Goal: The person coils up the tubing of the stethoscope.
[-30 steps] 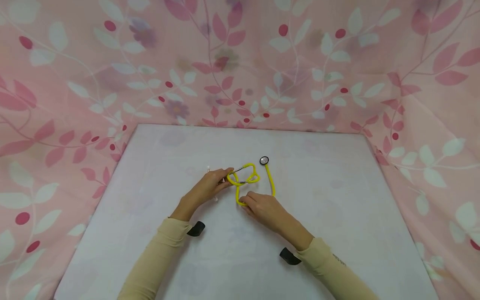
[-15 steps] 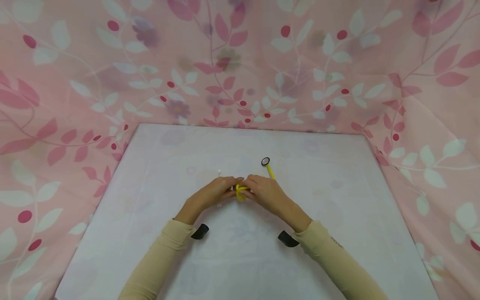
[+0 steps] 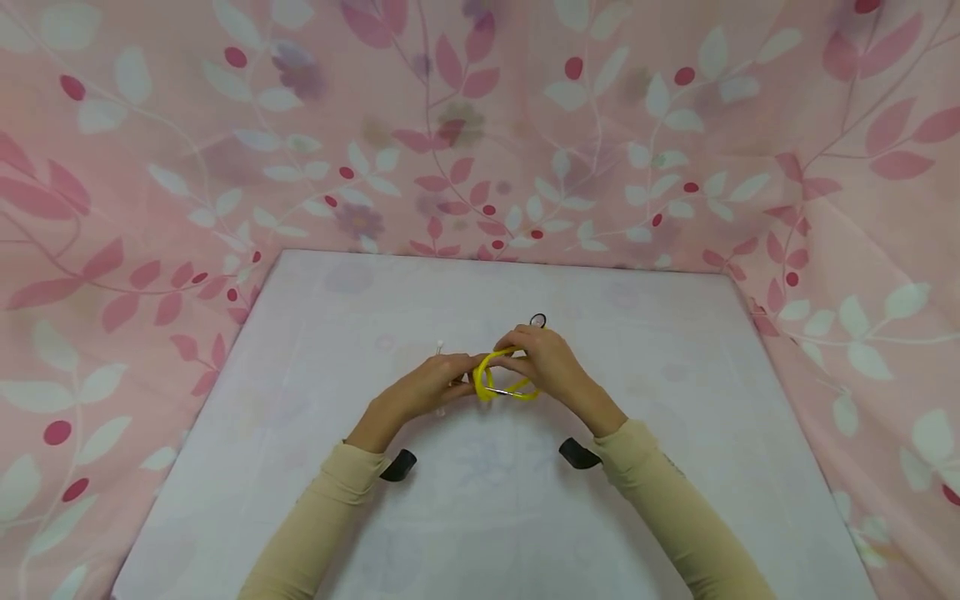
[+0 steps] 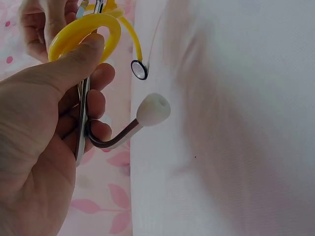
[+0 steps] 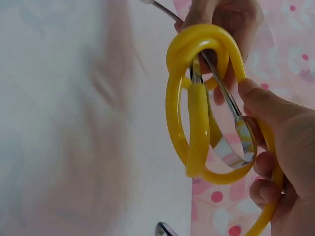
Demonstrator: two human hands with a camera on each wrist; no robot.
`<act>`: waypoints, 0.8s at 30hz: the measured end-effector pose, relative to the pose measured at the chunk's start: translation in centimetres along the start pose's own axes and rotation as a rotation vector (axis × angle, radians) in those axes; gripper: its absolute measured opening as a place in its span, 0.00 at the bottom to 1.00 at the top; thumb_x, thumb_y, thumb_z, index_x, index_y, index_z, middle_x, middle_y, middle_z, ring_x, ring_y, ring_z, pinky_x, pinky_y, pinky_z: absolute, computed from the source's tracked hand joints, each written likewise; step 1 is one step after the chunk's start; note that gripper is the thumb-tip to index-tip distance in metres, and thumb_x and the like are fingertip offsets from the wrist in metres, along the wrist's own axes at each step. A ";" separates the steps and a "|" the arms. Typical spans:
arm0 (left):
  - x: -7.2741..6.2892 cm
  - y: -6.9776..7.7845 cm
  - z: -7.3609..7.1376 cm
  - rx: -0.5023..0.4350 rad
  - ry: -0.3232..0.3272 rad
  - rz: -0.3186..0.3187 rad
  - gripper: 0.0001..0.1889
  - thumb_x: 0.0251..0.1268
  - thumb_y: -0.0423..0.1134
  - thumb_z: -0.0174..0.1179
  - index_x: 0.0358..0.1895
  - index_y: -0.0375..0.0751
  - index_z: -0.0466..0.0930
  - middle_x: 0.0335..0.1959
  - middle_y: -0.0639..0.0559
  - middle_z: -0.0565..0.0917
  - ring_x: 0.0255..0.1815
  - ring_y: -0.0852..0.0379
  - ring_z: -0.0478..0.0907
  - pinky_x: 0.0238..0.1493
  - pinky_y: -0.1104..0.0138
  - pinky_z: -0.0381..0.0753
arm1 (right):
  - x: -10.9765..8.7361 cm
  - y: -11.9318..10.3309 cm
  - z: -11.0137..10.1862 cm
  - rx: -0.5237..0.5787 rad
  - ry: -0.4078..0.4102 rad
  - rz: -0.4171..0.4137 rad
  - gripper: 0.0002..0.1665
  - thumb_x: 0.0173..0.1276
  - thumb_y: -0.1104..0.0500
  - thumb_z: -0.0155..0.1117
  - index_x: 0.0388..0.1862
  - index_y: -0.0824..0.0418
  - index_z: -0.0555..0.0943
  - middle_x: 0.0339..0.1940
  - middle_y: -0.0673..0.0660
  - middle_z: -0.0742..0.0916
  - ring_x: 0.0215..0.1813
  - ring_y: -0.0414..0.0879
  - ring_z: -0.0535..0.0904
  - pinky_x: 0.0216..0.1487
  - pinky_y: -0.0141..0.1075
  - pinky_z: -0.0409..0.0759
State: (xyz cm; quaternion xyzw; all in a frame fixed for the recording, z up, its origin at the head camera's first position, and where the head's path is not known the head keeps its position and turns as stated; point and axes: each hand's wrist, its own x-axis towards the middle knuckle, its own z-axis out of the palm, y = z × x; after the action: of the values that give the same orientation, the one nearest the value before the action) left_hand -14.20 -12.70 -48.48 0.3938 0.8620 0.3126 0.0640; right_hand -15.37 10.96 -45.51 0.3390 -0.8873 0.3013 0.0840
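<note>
Over one pale table (image 3: 480, 525), two hands (image 3: 427, 387) (image 3: 553, 362) both grip one looped yellow stethoscope (image 5: 198, 132)

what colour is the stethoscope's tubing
The tubing is bright yellow, showing best in the right wrist view.

Yellow stethoscope tubing (image 5: 198, 128), looped between left hand (image 3: 429, 385) and right hand (image 3: 549, 360), bars direct passage there. We note the chestpiece (image 4: 139, 70) obstructing just beyond the right hand, and a white eartip (image 4: 154, 109) jutting past the left. We find free room over the tabletop (image 3: 480, 517) outward of either hand and bodyward, between two black wrist-worn pieces (image 3: 579, 454).
</note>
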 end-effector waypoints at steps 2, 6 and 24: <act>-0.1 0.2 -0.2 -0.003 -0.005 0.010 0.23 0.66 0.42 0.63 0.64 0.41 0.76 0.37 0.60 0.83 0.32 0.64 0.73 0.36 0.74 0.77 | 0.1 0.3 -0.3 0.049 -0.045 0.021 0.10 0.58 0.54 0.75 0.37 0.55 0.87 0.33 0.48 0.87 0.31 0.42 0.79 0.32 0.31 0.75; -0.2 0.6 -0.3 -0.019 -0.029 0.019 0.24 0.65 0.41 0.64 0.64 0.42 0.76 0.38 0.60 0.82 0.32 0.64 0.73 0.36 0.74 0.77 | 0.5 1.2 -1.0 0.179 -0.178 0.055 0.09 0.61 0.56 0.73 0.40 0.54 0.89 0.35 0.47 0.89 0.30 0.39 0.76 0.31 0.29 0.75; -0.3 1.8 -0.5 -0.005 -0.009 0.080 0.33 0.65 0.45 0.63 0.72 0.44 0.66 0.39 0.60 0.81 0.32 0.66 0.70 0.35 0.76 0.75 | 0.2 4.9 -0.4 0.527 -0.349 0.243 0.10 0.63 0.50 0.71 0.39 0.53 0.90 0.36 0.51 0.91 0.35 0.44 0.84 0.37 0.35 0.83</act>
State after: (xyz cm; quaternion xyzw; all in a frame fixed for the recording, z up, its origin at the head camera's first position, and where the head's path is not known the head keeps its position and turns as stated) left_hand -13.02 -12.24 -47.02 0.4292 0.8446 0.3151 0.0563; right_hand -18.74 13.94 -47.41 0.2875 -0.8137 0.4656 -0.1962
